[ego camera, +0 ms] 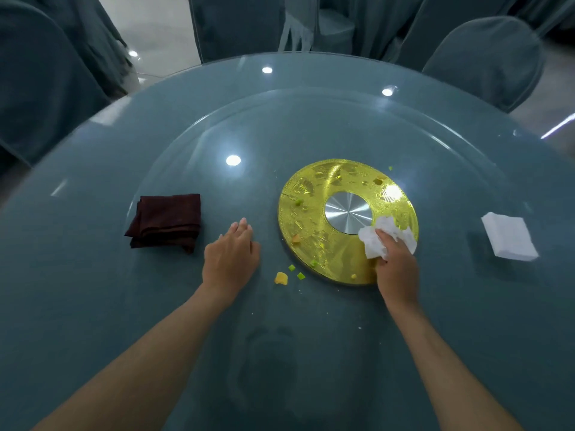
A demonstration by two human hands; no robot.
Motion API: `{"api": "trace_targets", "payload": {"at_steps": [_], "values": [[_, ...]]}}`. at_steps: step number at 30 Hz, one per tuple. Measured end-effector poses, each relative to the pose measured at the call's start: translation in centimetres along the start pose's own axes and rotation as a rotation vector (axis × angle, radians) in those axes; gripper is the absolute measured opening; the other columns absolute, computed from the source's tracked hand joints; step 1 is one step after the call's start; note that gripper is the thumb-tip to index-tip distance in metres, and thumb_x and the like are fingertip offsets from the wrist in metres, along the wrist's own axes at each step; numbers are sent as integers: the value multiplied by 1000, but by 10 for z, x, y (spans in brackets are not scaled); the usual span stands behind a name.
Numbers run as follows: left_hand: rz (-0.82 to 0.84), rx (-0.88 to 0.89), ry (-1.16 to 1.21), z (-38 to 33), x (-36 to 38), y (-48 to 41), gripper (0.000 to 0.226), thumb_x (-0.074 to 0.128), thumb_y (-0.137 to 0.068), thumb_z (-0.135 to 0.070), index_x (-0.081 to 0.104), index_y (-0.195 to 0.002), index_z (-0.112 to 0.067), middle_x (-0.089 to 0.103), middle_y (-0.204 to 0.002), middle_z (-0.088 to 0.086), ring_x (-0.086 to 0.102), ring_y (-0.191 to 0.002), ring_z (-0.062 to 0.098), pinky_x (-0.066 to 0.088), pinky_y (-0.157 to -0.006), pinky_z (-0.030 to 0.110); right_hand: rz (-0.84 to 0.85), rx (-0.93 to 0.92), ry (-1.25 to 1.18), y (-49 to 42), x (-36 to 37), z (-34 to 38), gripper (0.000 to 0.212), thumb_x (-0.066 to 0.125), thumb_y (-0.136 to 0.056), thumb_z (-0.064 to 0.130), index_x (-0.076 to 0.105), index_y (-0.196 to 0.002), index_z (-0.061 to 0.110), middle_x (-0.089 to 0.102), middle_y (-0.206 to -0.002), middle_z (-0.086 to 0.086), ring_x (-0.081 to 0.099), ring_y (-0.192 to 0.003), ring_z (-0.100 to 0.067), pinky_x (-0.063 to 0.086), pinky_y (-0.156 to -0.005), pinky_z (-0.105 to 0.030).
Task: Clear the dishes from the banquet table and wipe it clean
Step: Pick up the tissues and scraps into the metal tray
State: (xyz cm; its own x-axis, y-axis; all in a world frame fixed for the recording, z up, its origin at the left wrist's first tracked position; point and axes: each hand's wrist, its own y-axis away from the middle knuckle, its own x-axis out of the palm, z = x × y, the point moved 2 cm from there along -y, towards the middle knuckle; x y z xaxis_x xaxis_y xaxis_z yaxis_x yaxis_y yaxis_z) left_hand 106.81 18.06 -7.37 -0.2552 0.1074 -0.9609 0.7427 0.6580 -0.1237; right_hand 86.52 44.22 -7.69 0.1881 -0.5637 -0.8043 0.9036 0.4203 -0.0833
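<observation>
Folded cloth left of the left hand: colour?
Dark maroon folded cloth, plain with no visible pattern; seen in the head view, the only one.

- Setting: banquet hall or restaurant dining room.
- Large round surface (77,275) under blue-grey cloth, topped by a glass lazy Susan (311,119) on a gold turntable base (311,241).
- Chairs (236,26) in matching full-length fabric covers ring the far edge.
- Glossy pale tile floor (155,32); round ceiling lights reflected in the glass.

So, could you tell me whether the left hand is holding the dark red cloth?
No, the left hand lies open on the glass tabletop, apart from the folded dark red cloth beside it.
</observation>
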Motion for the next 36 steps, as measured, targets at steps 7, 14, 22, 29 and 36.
{"api": "trace_targets", "payload": {"at_steps": [7, 14, 22, 29, 36], "values": [[63, -22, 53, 5, -3, -17, 42, 48, -92, -13, 72, -127, -9, 60, -147, 3, 57, -137, 24, 57, -92, 48, 56, -4, 53, 19, 9, 4, 61, 45, -95, -7, 55, -147, 24, 50, -153, -6, 62, -115, -36, 54, -89, -44], [255, -104, 88, 10, -6, -55, 50, 41, -103, -20, 51, -151, -17, 40, -164, 1, 45, -146, 29, 44, -108, 49, 124, -7, 56, 41, 8, 19, 65, 41, -96, -10, 51, -150, 24, 42, -160, -7, 59, -122, -36, 54, -96, -47], [244, -81, 51, 5, -11, -76, 50, 41, -101, -18, 54, -149, -15, 41, -163, 0, 41, -149, 27, 42, -111, 48, -133, 146, -45, -36, -21, -17, 63, 48, -90, -13, 57, -146, 14, 57, -148, -12, 57, -129, -33, 43, -106, -38], [59, -134, 96, -1, -9, -84, 42, 47, -99, -21, 69, -134, -18, 57, -150, 8, 64, -122, 42, 51, -94, 49, -245, 317, -105, -152, -33, -45, 53, 44, -99, -5, 50, -149, 11, 59, -143, -18, 55, -129, -37, 41, -104, -37], [17, -49, 9, 3, 3, -84, 49, 42, -85, -28, 76, -120, -20, 69, -135, 7, 73, -102, 45, 57, -74, 47, -151, 162, -21, -192, 6, -22, 52, 43, -99, 0, 53, -147, 17, 60, -142, -17, 56, -128, -39, 44, -102, -41]]}}
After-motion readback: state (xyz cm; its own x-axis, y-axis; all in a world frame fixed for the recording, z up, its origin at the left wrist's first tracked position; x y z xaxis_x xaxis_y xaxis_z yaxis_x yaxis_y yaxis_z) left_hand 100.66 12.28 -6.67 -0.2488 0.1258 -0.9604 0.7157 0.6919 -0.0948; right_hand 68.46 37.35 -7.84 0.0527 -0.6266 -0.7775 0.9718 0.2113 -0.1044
